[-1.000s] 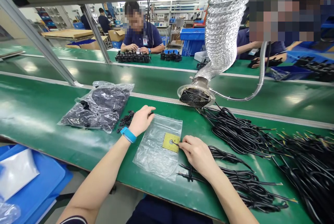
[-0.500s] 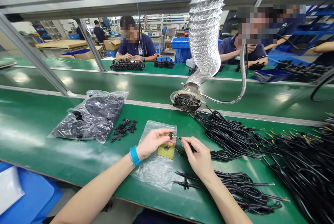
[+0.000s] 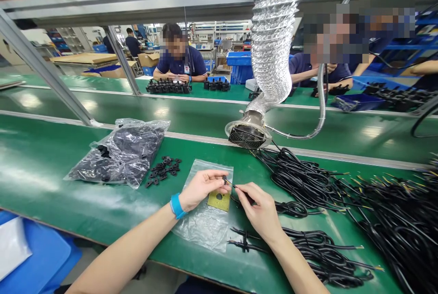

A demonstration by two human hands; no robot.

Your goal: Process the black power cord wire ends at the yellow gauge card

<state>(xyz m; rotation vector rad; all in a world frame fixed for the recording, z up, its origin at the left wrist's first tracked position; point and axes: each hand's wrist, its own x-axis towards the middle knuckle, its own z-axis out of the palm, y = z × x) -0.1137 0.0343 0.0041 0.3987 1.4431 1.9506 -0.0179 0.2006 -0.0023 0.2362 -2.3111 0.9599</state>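
Between the thumb and fingers of my left hand [image 3: 204, 189] is a small black plastic part [image 3: 225, 179]. My right hand [image 3: 259, 209] pinches a black cable [image 3: 236, 187] near its end, and the thin wires at its tip reach to the black part. Whether the wires pass through the part is too small to tell. Under my left fingers, a yellow plate with a round hole [image 3: 219, 200] lies on a clear plastic bag [image 3: 205, 228]. Loose black parts [image 3: 163, 170], like the one I hold, are scattered left of the hands.
A clear bag of black parts [image 3: 123, 152] lies at the left. Bundled black cables [image 3: 301, 180] cover the right side, with more cables [image 3: 315, 250] nearer me. A fan on a foil duct [image 3: 248, 134] hangs ahead. Across the line, a person [image 3: 179, 61] sits working.
My right hand has come slightly closer to the left, bringing the cable tip nearer the black part. The whole view has shifted a little.
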